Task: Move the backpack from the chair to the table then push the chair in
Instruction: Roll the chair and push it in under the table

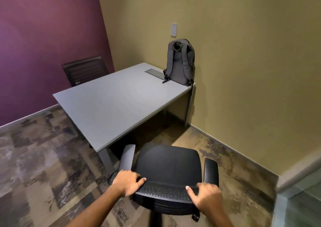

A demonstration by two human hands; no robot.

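Note:
A grey backpack (180, 61) stands upright on the far right corner of the grey table (114, 105), leaning against the tan wall. A black office chair (167, 164) with an empty seat sits just in front of the table's near edge, facing the table. My left hand (127, 182) grips the left end of the chair's mesh backrest top. My right hand (206, 198) grips the right end of the same backrest.
A second dark chair (85, 70) stands behind the table by the purple wall. A cable hatch (154, 73) is set in the tabletop beside the backpack. The tan wall (251, 70) runs close along the right; patterned carpet (43, 166) lies to the left.

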